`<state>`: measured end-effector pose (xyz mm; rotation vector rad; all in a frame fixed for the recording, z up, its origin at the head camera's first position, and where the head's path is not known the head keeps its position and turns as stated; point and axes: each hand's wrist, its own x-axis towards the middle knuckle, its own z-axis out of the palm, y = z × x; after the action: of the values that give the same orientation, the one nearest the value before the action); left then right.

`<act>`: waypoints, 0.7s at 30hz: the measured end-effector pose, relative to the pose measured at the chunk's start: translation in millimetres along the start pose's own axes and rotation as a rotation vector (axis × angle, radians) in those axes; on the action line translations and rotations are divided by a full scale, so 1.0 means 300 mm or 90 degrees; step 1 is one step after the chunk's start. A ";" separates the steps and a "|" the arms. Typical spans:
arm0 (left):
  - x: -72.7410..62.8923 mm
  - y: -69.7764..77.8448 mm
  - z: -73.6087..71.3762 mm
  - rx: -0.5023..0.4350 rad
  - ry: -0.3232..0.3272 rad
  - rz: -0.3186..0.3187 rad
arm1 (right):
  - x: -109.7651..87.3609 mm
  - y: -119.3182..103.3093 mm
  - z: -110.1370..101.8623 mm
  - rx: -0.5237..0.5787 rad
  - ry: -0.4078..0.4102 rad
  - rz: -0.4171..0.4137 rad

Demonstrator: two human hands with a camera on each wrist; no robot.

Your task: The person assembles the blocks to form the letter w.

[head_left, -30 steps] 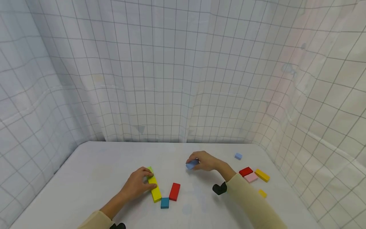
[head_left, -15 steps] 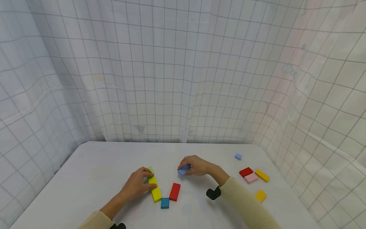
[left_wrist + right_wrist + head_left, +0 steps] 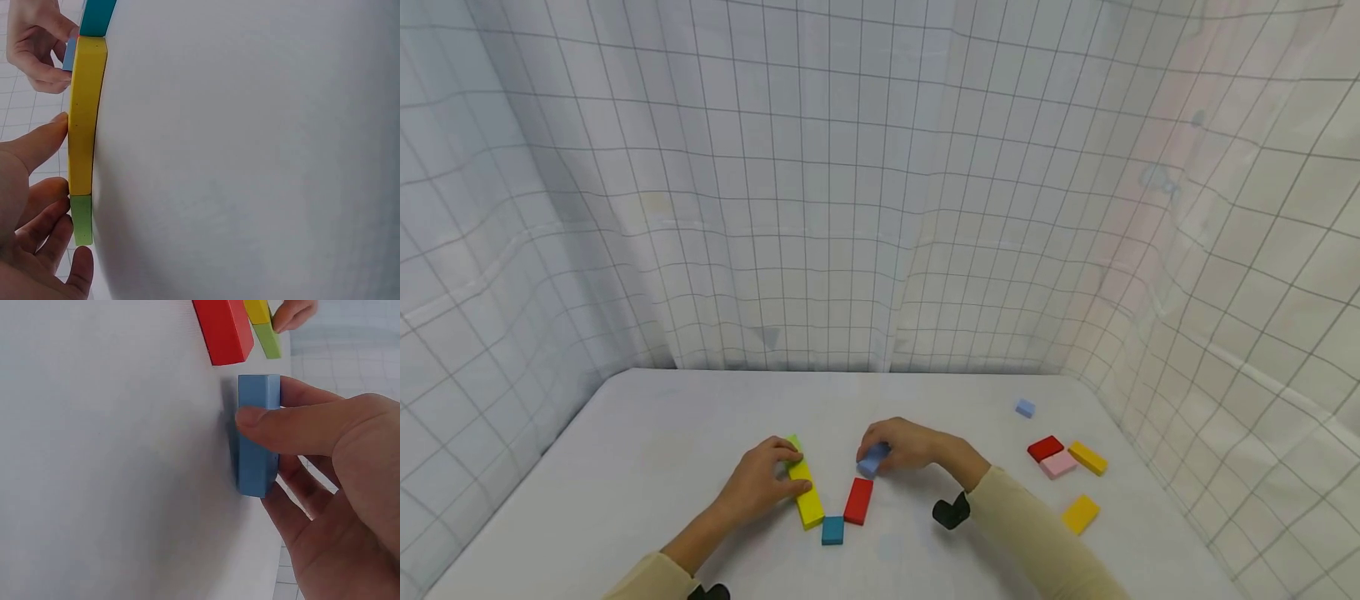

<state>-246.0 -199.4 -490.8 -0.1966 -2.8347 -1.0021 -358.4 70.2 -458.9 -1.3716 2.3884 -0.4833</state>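
Note:
In the head view, my left hand (image 3: 760, 479) rests its thumb and fingers on a line of blocks, a long yellow block (image 3: 808, 507) with a short light-green block (image 3: 82, 220) at its far end. My right hand (image 3: 904, 443) pinches a light-blue block (image 3: 256, 462) between thumb and fingers. The blue block is just beyond the far end of a red block (image 3: 858, 502), and the right wrist view shows a gap between them. A small teal block (image 3: 832, 531) lies by the near ends of the yellow and red blocks.
Off to the right lie a dark red block (image 3: 1045, 449), a pink block (image 3: 1058, 465), two yellow-orange blocks, one (image 3: 1087, 458) beyond the other (image 3: 1081, 515), and a small light-blue block (image 3: 1026, 408). White gridded curtains (image 3: 820, 208) surround the white table (image 3: 625, 467).
My right hand has carried the blue block left and nearer, toward the red block's far end. More of the nearer yellow-orange block shows beside the sleeve. My left hand has stayed put.

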 end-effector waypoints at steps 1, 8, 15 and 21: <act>-0.001 0.000 0.000 -0.001 0.000 -0.003 | 0.002 0.000 0.005 0.000 -0.006 -0.001; 0.002 0.005 0.002 -0.010 0.002 -0.007 | -0.027 0.009 0.005 -0.005 0.004 -0.004; 0.004 0.006 0.005 -0.004 -0.002 -0.011 | -0.085 0.032 0.000 0.111 0.106 0.083; 0.006 0.003 0.000 -0.001 -0.004 -0.005 | -0.073 0.053 0.040 0.144 0.129 0.122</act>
<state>-247.6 -198.7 -489.9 -0.1892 -2.8425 -1.0062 -354.6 95.4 -473.9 -1.0287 2.4984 -0.8428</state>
